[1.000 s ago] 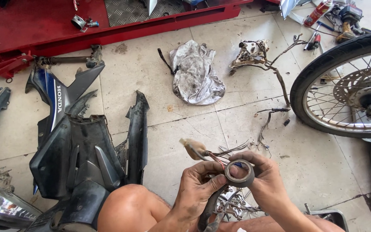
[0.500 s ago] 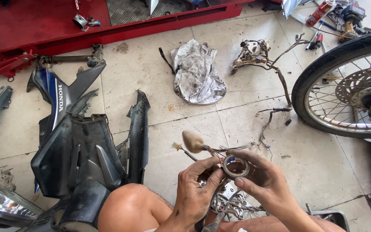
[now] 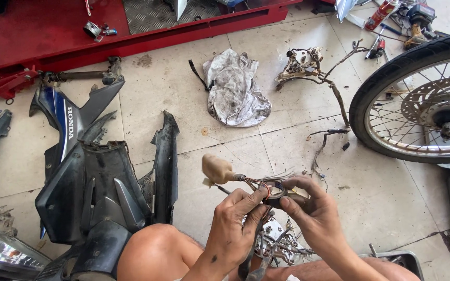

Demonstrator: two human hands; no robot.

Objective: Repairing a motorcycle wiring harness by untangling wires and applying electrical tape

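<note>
Roll of black tape (image 3: 278,193) sits low centre, pinched between both hands, w/ the wire bundle (image 3: 253,183) running up-left out of it to a beige connector boot (image 3: 216,169). Bundle's long axis: lower right to upper left. Left hand (image 3: 235,229) grips from below-left, thumb and forefinger narrow on the wires just beside the roll. Right hand (image 3: 311,211) curls over the roll from the right, fingers closed on it; it's the nearer one to the roll.

Count: 1 roll, 1 boot, 2 hands. Further out: 1 spoked wheel (image 3: 417,104) at right, 1 crumpled rag (image 3: 235,91) on the floor tiles, dark fairing panels (image 3: 95,187) at left.
</note>
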